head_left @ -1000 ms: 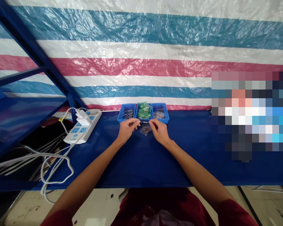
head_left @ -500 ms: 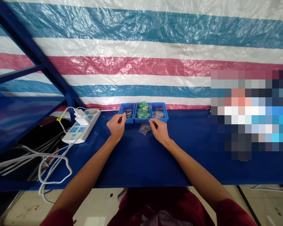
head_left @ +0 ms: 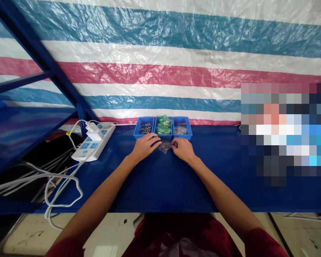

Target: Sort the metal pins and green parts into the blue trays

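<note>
A small clear plastic bag (head_left: 165, 146) with small brownish contents lies on the blue table, between my two hands. My left hand (head_left: 145, 147) is open, with its fingers apart and stretched toward the bag's left side. My right hand (head_left: 183, 148) is closed, its curled fingertips at the bag's right edge; whatever they pinch is hidden. Just behind stand three blue bins in a row. The left bin (head_left: 136, 133) holds small metal pieces (head_left: 146, 128), the middle one green packets (head_left: 163, 125), the right one clear packets (head_left: 180, 128).
On the left, a white power strip (head_left: 97, 148) with a plugged-in charger (head_left: 94, 132) lies on the table (head_left: 160, 185), and looped white cables (head_left: 77, 185) hang over the edge. A blue metal frame (head_left: 46, 66) rises there. Striped sheeting (head_left: 160, 75) covers the back; the right is pixelated.
My left hand has come away from the left bin, moving right and down toward the bag, and its fingers have opened. My right hand has shifted slightly down and right, still closed.
</note>
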Demonstrator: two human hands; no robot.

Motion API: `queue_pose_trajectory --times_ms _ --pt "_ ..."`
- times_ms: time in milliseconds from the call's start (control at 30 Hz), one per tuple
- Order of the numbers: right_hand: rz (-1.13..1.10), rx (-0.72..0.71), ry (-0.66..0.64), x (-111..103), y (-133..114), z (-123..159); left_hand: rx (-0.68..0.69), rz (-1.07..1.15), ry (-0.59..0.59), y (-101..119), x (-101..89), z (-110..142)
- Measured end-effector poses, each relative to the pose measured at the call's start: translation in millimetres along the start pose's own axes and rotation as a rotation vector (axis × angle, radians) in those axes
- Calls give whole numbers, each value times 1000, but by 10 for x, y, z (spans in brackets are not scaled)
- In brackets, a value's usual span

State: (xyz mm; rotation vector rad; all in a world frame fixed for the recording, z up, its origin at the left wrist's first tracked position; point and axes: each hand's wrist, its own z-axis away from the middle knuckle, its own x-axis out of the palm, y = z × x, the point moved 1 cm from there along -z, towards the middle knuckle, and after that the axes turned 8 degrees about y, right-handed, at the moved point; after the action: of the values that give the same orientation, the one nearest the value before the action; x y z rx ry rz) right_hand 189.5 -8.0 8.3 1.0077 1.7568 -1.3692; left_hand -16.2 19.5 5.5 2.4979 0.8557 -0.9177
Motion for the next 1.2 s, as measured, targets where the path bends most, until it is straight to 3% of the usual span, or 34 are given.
queue_pose_trajectory --times_ms 133,233,433,833,1200 --pt "111 -13 -160 -61 1 -17 74 26 -212 54 92 49" --pt "160 -32 -217 -102 4 -10 58 34 -275 27 132 78" --pt "250 -67 -266 -135 -25 31 37 34 -269 6 143 85" --pt "261 -169 -202 -75 -75 45 31 77 -270 6 157 86" --pt "252 -166 -155 -25 -60 48 28 108 -279 11 160 95"
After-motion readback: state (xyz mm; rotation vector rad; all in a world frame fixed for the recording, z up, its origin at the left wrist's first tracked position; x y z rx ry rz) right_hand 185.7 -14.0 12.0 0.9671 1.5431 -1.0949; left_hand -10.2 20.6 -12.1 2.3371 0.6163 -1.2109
